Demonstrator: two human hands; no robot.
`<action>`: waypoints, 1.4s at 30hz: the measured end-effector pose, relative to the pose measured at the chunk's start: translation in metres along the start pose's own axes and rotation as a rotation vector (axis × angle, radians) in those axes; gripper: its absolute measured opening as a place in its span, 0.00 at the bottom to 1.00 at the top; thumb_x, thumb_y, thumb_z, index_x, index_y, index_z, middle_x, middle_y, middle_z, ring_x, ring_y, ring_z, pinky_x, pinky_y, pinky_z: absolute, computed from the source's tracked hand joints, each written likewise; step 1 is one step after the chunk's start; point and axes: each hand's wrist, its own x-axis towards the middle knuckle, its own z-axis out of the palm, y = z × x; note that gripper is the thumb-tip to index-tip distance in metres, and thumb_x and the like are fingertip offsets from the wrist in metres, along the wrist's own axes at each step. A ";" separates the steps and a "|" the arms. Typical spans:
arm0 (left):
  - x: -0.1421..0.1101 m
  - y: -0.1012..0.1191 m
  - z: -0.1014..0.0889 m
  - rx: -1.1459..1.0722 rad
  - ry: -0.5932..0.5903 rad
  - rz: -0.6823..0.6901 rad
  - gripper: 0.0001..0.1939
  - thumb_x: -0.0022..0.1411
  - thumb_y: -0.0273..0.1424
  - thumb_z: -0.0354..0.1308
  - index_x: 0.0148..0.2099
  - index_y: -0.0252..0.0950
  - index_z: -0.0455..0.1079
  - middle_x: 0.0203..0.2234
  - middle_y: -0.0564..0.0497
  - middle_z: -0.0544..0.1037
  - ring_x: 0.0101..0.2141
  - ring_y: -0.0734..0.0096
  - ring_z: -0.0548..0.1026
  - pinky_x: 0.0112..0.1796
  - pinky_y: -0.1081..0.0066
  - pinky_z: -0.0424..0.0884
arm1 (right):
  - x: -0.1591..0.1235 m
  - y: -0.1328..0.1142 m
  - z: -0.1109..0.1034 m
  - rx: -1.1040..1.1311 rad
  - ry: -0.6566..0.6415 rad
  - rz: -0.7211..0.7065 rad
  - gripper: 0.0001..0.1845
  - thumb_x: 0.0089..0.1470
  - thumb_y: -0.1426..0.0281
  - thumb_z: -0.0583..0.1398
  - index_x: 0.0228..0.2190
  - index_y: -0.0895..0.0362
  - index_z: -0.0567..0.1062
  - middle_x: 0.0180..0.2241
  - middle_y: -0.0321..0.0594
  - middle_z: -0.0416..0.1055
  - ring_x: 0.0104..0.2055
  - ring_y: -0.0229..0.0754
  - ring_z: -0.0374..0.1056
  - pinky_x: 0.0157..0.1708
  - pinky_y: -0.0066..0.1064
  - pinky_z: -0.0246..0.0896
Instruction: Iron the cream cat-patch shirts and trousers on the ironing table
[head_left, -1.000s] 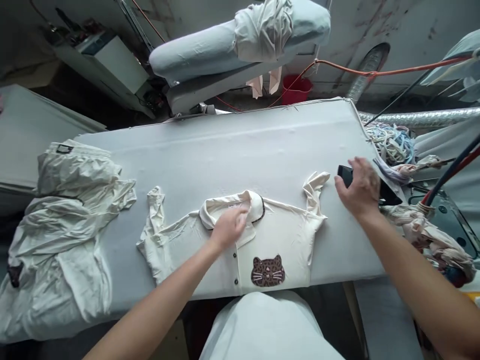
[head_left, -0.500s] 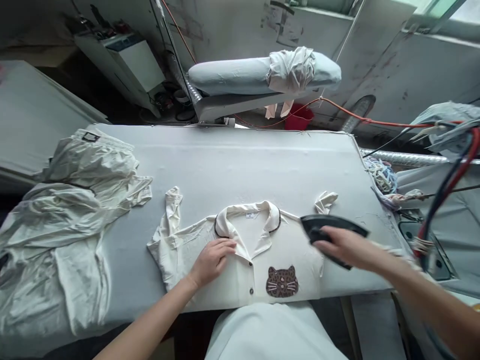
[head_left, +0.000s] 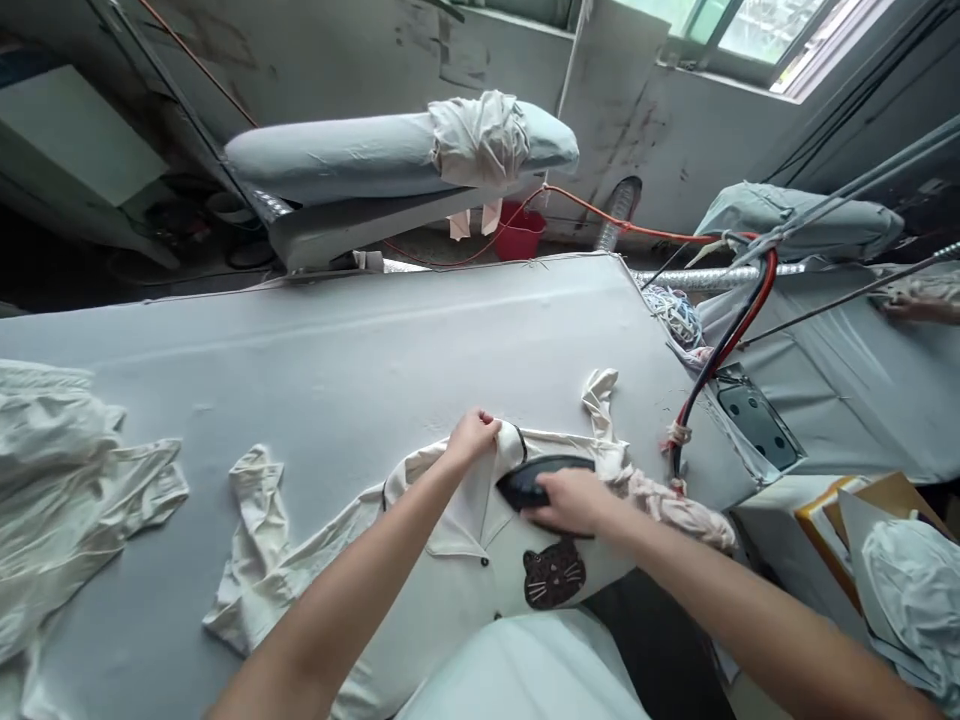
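A cream button-up shirt [head_left: 420,600] with dark-edged collar lies spread on the pale padded table [head_left: 360,370], its lower part hidden by my lap. A dark cat-face patch [head_left: 553,577] is on its right front. My left hand [head_left: 474,436] pinches the collar [head_left: 508,447] at its right side, fingers closed. My right hand [head_left: 574,500] is wrapped round the handle of a black iron [head_left: 529,484]. The iron rests over the shirt's front beside the collar, just above the patch, its tip pointing left.
Crumpled cream garments [head_left: 67,500] lie at the left. Behind the table stands a padded sleeve board [head_left: 337,155], with a red bucket [head_left: 519,232] beyond. Red and black cables [head_left: 739,330] hang at the right near a metal plate [head_left: 759,420]. Another person's hand [head_left: 926,308] shows far right.
My left hand has moved from the shirt front up to the collar and pinches it. The iron has come left from the shoulder to beside the collar. The view has shifted right.
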 end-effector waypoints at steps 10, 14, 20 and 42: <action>0.018 -0.006 -0.015 0.025 -0.131 -0.006 0.07 0.53 0.28 0.62 0.35 0.38 0.67 0.21 0.55 0.76 0.24 0.71 0.74 0.28 0.73 0.66 | 0.029 0.020 -0.049 0.291 0.071 0.201 0.31 0.60 0.41 0.54 0.38 0.55 0.78 0.40 0.47 0.80 0.41 0.50 0.75 0.36 0.33 0.61; 0.026 0.000 -0.015 0.050 -0.168 0.017 0.08 0.52 0.27 0.62 0.36 0.37 0.69 0.22 0.54 0.77 0.24 0.70 0.74 0.27 0.73 0.65 | 0.001 -0.034 -0.004 0.307 -0.059 0.133 0.22 0.59 0.48 0.59 0.37 0.53 0.77 0.36 0.44 0.80 0.39 0.50 0.76 0.35 0.33 0.61; -0.010 -0.005 -0.032 0.175 0.059 0.132 0.05 0.60 0.29 0.58 0.40 0.40 0.73 0.39 0.48 0.81 0.45 0.60 0.76 0.47 0.64 0.68 | 0.044 -0.037 -0.005 0.307 0.090 0.178 0.23 0.62 0.49 0.56 0.42 0.54 0.76 0.39 0.46 0.80 0.42 0.50 0.76 0.37 0.33 0.62; -0.017 -0.065 -0.155 0.573 -0.376 0.726 0.10 0.38 0.21 0.66 0.21 0.43 0.75 0.63 0.54 0.73 0.67 0.53 0.61 0.68 0.61 0.46 | 0.039 -0.113 -0.008 0.114 -0.168 -0.050 0.26 0.55 0.43 0.59 0.32 0.53 0.78 0.32 0.44 0.79 0.36 0.51 0.75 0.31 0.33 0.58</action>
